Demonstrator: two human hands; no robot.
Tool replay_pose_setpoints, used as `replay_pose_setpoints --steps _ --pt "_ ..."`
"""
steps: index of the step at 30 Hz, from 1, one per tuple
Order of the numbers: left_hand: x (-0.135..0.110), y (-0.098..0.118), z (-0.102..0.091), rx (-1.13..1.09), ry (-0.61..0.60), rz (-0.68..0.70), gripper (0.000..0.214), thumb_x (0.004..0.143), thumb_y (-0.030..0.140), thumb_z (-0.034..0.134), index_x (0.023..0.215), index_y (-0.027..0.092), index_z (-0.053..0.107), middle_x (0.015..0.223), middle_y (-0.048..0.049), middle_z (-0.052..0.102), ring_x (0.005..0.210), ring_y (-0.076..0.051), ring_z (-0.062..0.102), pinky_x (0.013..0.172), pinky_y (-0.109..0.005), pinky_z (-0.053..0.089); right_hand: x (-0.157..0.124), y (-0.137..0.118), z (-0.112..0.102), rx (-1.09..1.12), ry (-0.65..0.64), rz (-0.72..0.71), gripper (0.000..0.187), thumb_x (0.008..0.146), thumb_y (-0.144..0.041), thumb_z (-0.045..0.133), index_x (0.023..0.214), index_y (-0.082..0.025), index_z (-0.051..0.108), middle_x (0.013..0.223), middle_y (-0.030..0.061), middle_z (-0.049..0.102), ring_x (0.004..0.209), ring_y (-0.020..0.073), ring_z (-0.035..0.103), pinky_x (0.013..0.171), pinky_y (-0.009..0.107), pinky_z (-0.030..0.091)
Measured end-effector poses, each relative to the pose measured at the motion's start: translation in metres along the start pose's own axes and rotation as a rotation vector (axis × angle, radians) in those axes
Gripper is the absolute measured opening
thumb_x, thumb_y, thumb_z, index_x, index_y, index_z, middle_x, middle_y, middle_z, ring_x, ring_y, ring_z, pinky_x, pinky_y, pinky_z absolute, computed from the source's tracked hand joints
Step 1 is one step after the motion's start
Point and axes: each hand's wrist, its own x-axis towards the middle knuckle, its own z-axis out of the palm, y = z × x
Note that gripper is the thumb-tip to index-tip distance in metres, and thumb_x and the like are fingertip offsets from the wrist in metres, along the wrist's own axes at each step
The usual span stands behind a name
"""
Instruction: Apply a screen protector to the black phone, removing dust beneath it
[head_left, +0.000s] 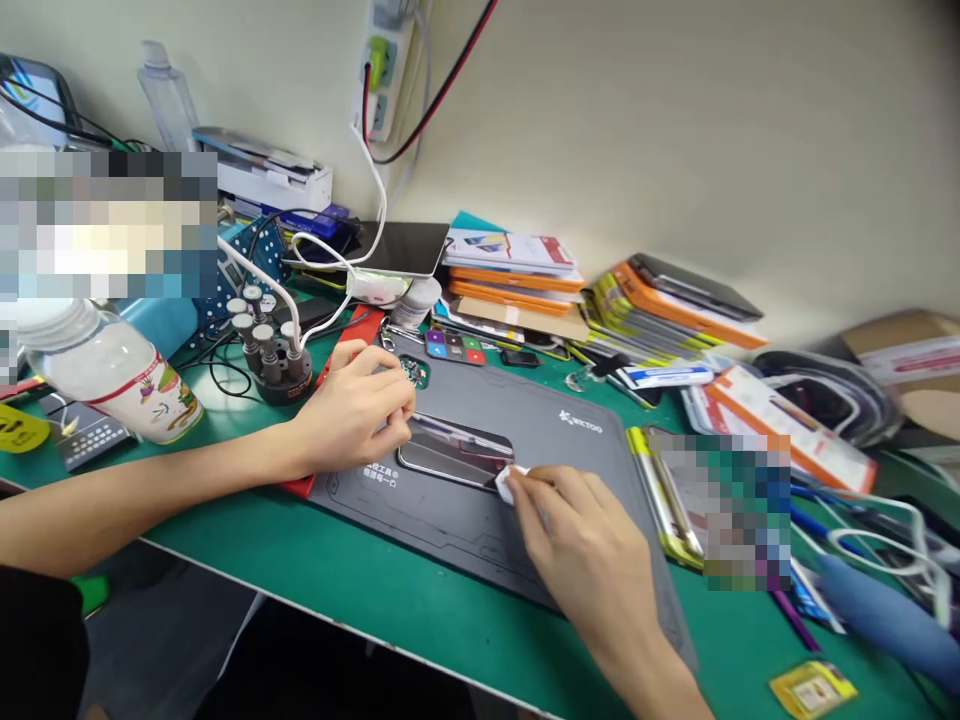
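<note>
Left hand (352,415) fingers pinch a glossy flat phone (455,452) by its end; right hand (577,540) fingers, closed on a small white wipe (504,484), press its other end. A matte grey mat (540,425) lies beneath them.

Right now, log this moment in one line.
left hand: holds phone | right hand: white wipe at phone edge | surface: grey mat
</note>
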Motion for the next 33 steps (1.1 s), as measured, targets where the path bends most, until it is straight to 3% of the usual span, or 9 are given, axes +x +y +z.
replay_pose_setpoints --steps 3,11,19,28,33 --pt "0.0 0.0 0.0 0.01 -0.003 0.01 0.017 0.091 0.012 0.047 0.079 0.021 0.054 0.081 0.0002 0.068 0.104 -0.022 0.059 0.099 -0.044 0.034 0.001 -0.004 0.0 -0.029 -0.021 -0.018 0.012 0.104 -0.019 0.058 0.096 -0.019 0.068 0.088 0.0063 0.069 0.08 0.0213 0.059 0.076 0.036 0.046" --pt "-0.001 -0.003 0.0 -0.044 -0.012 0.041 0.017 0.093 0.012 0.046 0.079 0.02 0.053 0.083 -0.0011 0.067 0.103 -0.023 0.056 0.101 -0.046 0.035 0.006 0.005 0.004 -0.027 -0.014 0.013 0.017 0.105 -0.02 0.058 0.091 -0.019 0.067 0.088 0.0062 0.068 0.08 0.0201 0.057 0.075 0.034 0.046" --pt "0.005 -0.011 -0.001 -0.318 0.036 -0.207 0.028 0.097 0.013 0.039 0.071 0.021 0.046 0.091 -0.0051 0.06 0.095 -0.021 0.046 0.09 -0.039 0.043 0.008 0.002 0.006 -0.039 -0.019 0.024 0.023 0.106 -0.023 0.056 0.086 -0.019 0.067 0.086 0.0062 0.067 0.079 0.0197 0.055 0.075 0.034 0.046" --pt "0.004 -0.009 -0.003 -0.383 -0.008 -0.224 0.027 0.098 0.015 0.04 0.072 0.02 0.047 0.092 -0.005 0.06 0.096 -0.021 0.046 0.089 -0.037 0.043 0.018 0.006 0.007 -0.007 -0.052 -0.07 0.021 0.106 -0.021 0.056 0.09 -0.019 0.069 0.087 0.0056 0.069 0.079 0.02 0.059 0.074 0.034 0.05" --pt "0.004 -0.009 -0.002 -0.386 -0.025 -0.216 0.028 0.097 0.017 0.04 0.07 0.021 0.046 0.091 -0.0053 0.06 0.095 -0.021 0.046 0.089 -0.038 0.043 0.026 -0.002 0.012 0.078 -0.065 -0.051 0.019 0.105 -0.02 0.057 0.091 -0.02 0.069 0.089 0.005 0.069 0.081 0.0197 0.059 0.073 0.033 0.05"
